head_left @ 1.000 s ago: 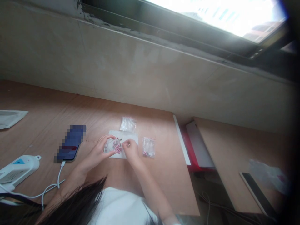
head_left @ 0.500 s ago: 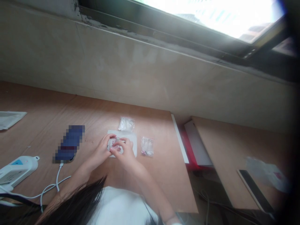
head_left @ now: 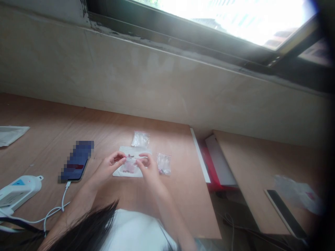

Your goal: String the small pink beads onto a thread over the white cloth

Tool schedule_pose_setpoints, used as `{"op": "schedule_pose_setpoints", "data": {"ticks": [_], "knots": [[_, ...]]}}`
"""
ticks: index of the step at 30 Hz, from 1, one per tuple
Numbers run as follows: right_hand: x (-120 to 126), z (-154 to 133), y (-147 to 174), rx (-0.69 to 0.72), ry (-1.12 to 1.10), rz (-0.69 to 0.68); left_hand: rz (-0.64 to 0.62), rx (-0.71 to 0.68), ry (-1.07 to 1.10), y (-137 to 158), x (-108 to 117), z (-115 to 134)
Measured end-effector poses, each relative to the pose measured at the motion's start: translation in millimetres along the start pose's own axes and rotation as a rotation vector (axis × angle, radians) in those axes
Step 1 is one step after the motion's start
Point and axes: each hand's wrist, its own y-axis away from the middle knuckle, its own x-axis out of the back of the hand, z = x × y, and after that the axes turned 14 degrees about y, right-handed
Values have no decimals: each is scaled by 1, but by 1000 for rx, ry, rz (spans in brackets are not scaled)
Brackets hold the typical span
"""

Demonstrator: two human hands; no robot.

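Over a white sheet, both my hands work close together. My left hand is closed in a pinch at the sheet's left side, with a tiny pinkish bit at its fingertips. Opposite it, my right hand curls thumb and fingers together; what they pinch is too small to make out. Below and between the fingertips lies a small clear bag with reddish pieces in it. Some small dark red pieces show just above the bag, between the hands.
A clear bag lies behind the sheet, and another with small coloured pieces to its right. On the left are a phone on a white cable and a white power strip. A gap separates this table from the right one.
My hands have moved apart from around the clear bundle. The small bag with reddish pieces now lies in view on the sheet between them. The sheet has shifted slightly left.
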Motion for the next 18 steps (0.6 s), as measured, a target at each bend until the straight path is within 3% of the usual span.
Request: {"op": "schedule_pose_setpoints", "data": {"ticks": [5, 13, 18], "knots": [[3, 14, -7, -46, 60, 41, -4, 42, -28, 0, -4, 2], [0, 20, -6, -16, 110, 74, -94, -29, -227, -2, 2, -10], [-2, 14, -2, 12, 130, -15, -58, -40, -266, -1, 0, -8]]}}
